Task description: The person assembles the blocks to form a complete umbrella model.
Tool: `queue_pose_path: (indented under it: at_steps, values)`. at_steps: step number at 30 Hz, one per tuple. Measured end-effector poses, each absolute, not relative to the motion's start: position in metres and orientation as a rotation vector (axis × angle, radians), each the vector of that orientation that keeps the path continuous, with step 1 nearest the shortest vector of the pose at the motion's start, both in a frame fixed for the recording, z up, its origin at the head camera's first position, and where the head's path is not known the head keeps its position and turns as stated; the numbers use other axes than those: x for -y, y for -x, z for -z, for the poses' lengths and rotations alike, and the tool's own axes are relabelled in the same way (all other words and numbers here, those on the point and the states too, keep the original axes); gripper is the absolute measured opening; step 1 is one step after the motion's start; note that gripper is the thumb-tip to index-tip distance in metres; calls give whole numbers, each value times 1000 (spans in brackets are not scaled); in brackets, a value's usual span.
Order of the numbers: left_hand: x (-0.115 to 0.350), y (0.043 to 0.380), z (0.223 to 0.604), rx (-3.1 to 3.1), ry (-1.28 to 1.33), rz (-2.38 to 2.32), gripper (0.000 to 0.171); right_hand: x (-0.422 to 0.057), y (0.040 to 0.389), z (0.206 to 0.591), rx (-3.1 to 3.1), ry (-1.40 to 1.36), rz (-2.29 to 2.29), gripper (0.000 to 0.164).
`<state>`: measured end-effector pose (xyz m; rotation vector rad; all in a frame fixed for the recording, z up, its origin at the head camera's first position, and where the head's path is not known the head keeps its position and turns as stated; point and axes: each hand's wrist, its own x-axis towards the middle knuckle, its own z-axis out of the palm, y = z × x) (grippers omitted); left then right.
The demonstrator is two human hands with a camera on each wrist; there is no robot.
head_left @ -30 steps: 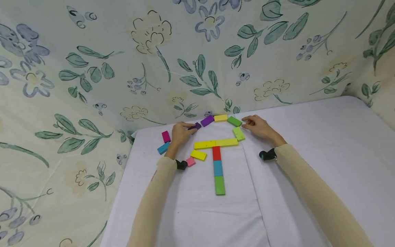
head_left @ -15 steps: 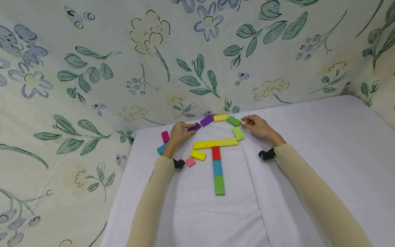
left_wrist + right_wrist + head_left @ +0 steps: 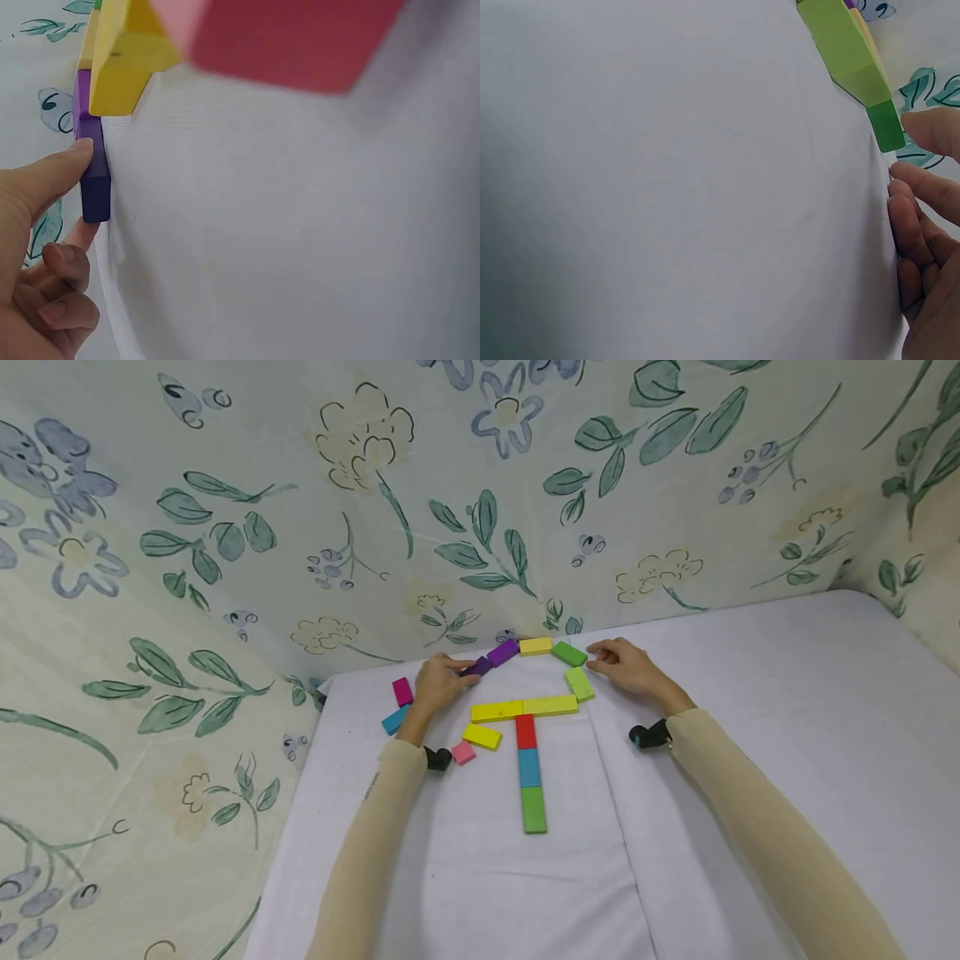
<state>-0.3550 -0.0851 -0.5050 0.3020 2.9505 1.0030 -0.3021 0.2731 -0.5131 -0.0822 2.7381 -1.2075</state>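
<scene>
My left hand [image 3: 441, 683] pinches a dark purple block [image 3: 477, 667] between thumb and fingertip. In the left wrist view the thumb lies on the long side of that dark purple block [image 3: 95, 165], with a finger at its near end. Its far end meets a brighter purple block [image 3: 503, 652]. A yellow block [image 3: 536, 647] and a green block [image 3: 569, 654] carry on the curved row. My right hand [image 3: 626, 667] rests beside the green block, fingers loosely bent and holding nothing. In the right wrist view its thumb is right at the green block's end [image 3: 886, 127].
Below the row lie a lime block [image 3: 580, 684], two yellow blocks end to end [image 3: 525, 708], and a red [image 3: 527, 732], blue [image 3: 529, 768] and green column [image 3: 534, 810]. Loose yellow [image 3: 482, 737], pink [image 3: 463, 753], magenta [image 3: 402, 692] and blue blocks [image 3: 395, 720] lie left.
My left hand first draws the dark purple block slightly back, then moves it right and up against the brighter purple one. The right hand stays where it was.
</scene>
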Motion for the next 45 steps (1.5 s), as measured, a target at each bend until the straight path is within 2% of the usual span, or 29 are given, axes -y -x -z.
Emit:
queue_pose_path:
  at_steps: [11,34,39,45]
  values:
    - [81,352,502,-3036,-321,-859,41,-274,304,514,-2739,90,1216,48]
    - [82,352,497,-3090,-382,-733,42,-274,304,517,-2739,59,1208,48]
    - [99,356,495,-3103,-407,-895,39,-272,303,516,-2731,41,1206,49]
    - [144,356,490,-3086,-306,-1112,36,-273,303,517,-2728,47,1210,49]
